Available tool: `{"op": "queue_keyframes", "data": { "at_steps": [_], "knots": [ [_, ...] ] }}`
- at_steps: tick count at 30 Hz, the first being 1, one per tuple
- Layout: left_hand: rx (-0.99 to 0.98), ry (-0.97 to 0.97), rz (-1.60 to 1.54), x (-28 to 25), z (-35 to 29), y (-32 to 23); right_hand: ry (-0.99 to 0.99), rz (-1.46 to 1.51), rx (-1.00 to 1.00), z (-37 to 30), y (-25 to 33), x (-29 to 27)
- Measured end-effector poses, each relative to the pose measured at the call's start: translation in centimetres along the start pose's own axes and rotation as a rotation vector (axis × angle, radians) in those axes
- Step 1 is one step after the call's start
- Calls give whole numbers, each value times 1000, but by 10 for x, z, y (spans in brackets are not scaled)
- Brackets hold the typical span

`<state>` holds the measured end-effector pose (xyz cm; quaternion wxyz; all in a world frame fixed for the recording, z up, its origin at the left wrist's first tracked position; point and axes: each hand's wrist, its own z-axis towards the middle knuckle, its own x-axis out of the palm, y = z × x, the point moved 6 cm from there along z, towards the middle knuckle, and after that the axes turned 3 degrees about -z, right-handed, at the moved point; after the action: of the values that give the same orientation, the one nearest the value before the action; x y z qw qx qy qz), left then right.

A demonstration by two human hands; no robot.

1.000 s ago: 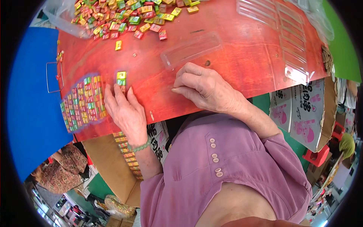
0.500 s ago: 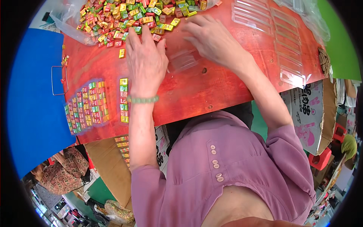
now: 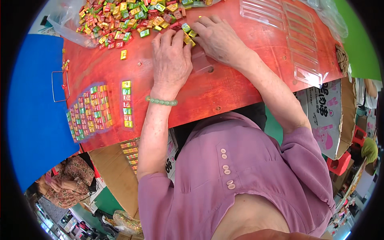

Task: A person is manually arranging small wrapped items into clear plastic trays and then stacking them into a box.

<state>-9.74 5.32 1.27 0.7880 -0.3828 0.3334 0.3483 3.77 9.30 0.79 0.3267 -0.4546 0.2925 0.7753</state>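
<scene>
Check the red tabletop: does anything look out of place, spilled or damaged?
Mildly, yes: one yellow packet lies alone between the loose pile and the single neat row, part of neither, so it looks stray. Near it is a pale bit, too small to identify. No clear damage shows.

Bright, fairly even light flooded the red worktop (image 3: 244, 86), its source out of view, and there it was at the right: a hard white glare, flashing off the near end of the clear plastic trays (image 3: 307, 74)! The green bead bracelet (image 3: 161, 102) came through crisp, colours strong, while the background at both lower corners shrank into small, soft detail pricked by bright white patches. And what a bend from the fisheye, bowing the worktop's near edge inside a rim fading to solid black!
</scene>
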Motion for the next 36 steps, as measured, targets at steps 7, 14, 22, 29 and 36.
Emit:
{"op": "queue_keyframes", "data": {
  "at_steps": [7, 14, 22, 29, 36],
  "knots": [
    [-103, -39, -447, -14, -2, 0, -46, 113, 70, -38, -9, -39],
    [-113, -8, -395, -30, -12, 5, -98, 177, 138, -53, -14, -46],
    [17, 74, -300, -37, -22, -18, -152, 212, 140, -50, -2, -52],
    [-8, 126, -297, -27, -26, -20, -232, 158, 59, -48, 1, -59],
    [-27, 26, -362, -31, -25, -23, -125, 71, 88, -49, 6, -57]
  ]
}}
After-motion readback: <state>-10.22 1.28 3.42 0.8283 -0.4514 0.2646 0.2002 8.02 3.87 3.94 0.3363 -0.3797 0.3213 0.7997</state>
